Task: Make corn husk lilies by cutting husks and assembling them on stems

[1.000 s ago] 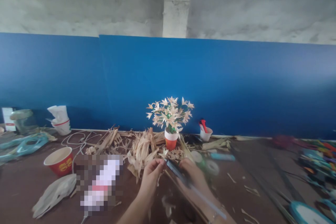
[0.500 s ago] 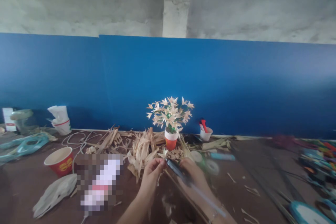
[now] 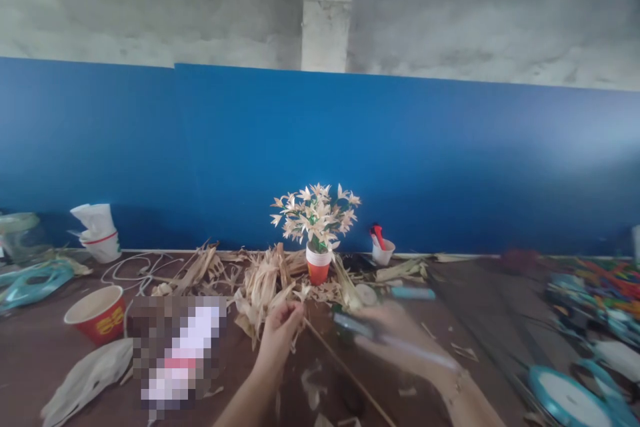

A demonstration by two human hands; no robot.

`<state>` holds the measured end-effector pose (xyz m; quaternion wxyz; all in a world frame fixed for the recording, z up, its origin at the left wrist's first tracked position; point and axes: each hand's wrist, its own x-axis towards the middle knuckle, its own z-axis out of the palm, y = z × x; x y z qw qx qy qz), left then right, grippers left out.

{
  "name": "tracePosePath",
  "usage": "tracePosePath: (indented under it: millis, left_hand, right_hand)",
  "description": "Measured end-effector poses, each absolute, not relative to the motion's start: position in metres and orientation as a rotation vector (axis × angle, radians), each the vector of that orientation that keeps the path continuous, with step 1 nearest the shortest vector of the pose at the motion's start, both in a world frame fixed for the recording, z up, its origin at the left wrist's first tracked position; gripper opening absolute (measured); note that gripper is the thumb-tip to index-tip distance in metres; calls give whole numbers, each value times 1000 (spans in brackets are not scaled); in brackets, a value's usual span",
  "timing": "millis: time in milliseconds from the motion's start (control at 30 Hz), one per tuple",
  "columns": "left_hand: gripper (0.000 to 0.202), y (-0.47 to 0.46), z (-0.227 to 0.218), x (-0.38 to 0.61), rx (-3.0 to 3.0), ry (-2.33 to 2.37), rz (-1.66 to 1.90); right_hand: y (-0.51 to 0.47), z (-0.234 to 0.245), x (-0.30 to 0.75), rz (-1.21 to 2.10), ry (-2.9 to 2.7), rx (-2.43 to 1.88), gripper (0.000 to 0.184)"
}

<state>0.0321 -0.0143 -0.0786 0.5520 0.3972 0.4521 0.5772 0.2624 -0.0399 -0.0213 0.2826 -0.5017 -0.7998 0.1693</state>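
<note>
My left hand (image 3: 278, 331) is pinched on a small pale husk flower at the top of a thin stick (image 3: 345, 373) that slants down to the right. My right hand (image 3: 400, 340), blurred by motion, is closed round a long dark tool (image 3: 360, 327) with a pale handle; the tool's tip points left, a short way from the left fingers. Just beyond both hands lies a heap of dried husk strips (image 3: 265, 277). Behind it stands a small orange and white pot of pale paper-like flowers (image 3: 315, 227).
On the brown table are a red paper cup (image 3: 97, 313), white stacked cups (image 3: 97, 233), a white cable (image 3: 133, 267), a crumpled white bag (image 3: 85, 380), a small cup with a red tool (image 3: 383, 247), tape rolls (image 3: 570, 400) at the right, and a blue wall behind.
My right hand has swung the dark tool away to the right, apart from my left fingers. The view has shifted slightly to the right. My left hand keeps its pinch.
</note>
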Motion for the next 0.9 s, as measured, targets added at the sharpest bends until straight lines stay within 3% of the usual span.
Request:
tracePosePath:
  millis: [100, 300, 433, 533, 700, 900]
  left_hand:
    - [34, -14, -73, 27, 832, 1027, 1521]
    - [35, -14, -65, 22, 765, 966, 1597]
    - [33, -13, -65, 21, 747, 950, 1588]
    - [32, -12, -65, 21, 743, 888, 1479]
    - [32, -12, -69, 17, 783, 980, 1341]
    - [35, -7, -75, 13, 783, 1073, 1482]
  right_hand:
    - [-33, -22, 295, 154, -2087, -1849, 33]
    - [-28, -53, 323, 91, -2061, -2244, 42]
    - [-32, -47, 309, -88, -1998, -2406, 44]
    - [-32, -31, 277, -275, -1980, -2222, 30]
    - [-35, -31, 210, 409, -2306, -1319, 26]
    - [-46, -52, 183, 400, -2453, -1330, 21]
